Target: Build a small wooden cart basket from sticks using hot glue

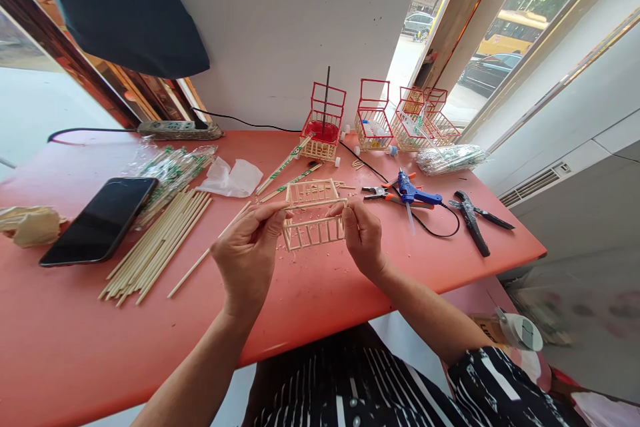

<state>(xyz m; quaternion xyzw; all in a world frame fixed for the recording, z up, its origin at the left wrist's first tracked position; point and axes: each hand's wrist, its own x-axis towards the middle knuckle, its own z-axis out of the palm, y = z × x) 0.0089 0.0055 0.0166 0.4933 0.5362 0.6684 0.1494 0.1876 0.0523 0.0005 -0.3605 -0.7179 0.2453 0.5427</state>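
Both my hands hold a small basket frame (314, 212) made of pale wooden sticks just above the red table (75, 333). My left hand (247, 255) pinches its left end with fingers closed. My right hand (363, 235) pinches its right end the same way. A bundle of bare wooden sticks (160, 243) lies left of my left hand, with one loose stick (207, 252) beside it. A blue glue gun (416, 195) lies just right of the frame.
A black phone (100, 219) and bagged chopsticks (170, 170) lie at the left. Red-and-wood baskets (373, 119) stand along the back wall. Pliers (377, 193), black cutters (473, 217), a power strip (180, 128) and a plastic bag (231, 178) also rest on the table.
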